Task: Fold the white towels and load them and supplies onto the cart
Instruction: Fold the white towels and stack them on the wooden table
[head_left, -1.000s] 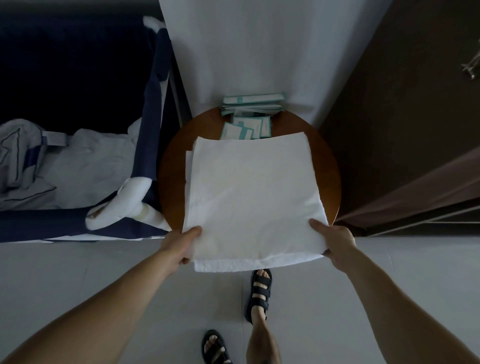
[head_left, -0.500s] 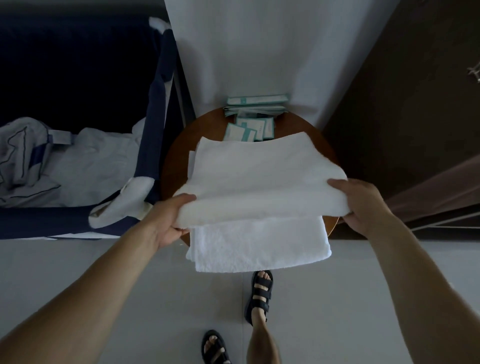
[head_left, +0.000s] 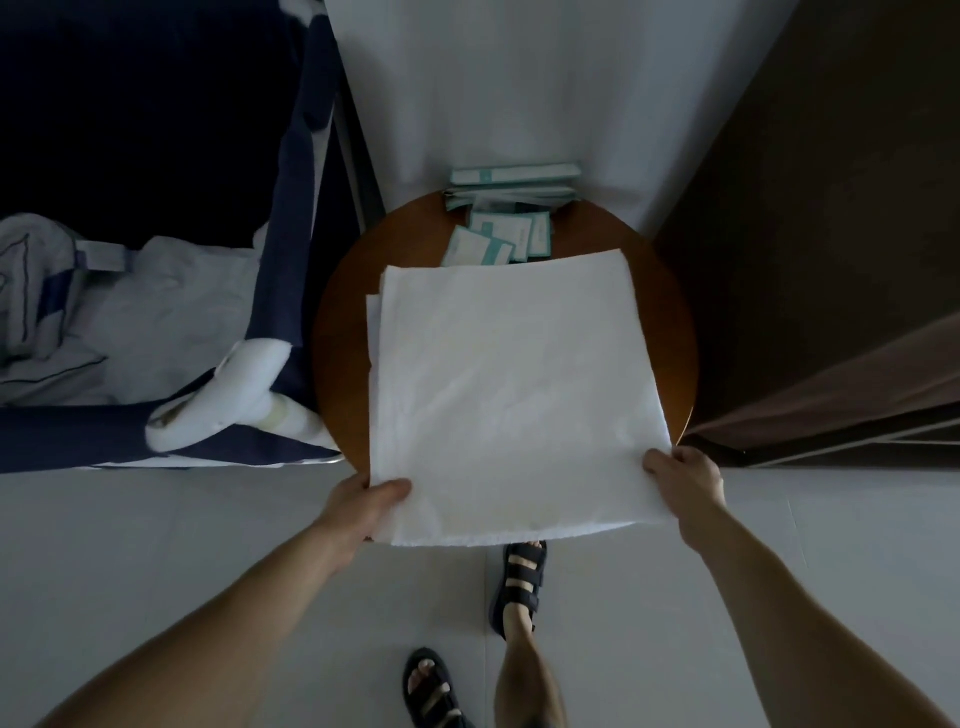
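Since half a second ago, the white towel (head_left: 511, 384) is laid flat again on the round table (head_left: 340, 332), its near edge overhanging. Near corners are pinched by the left hand (head_left: 363, 506) and right hand (head_left: 685, 480), probably to square the fold.

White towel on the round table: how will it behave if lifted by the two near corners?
The white towel probably flops: its near edge already sags off the round table. Likely light, since the left hand and right hand hold corners by fingertips. Folded layers may slide apart.
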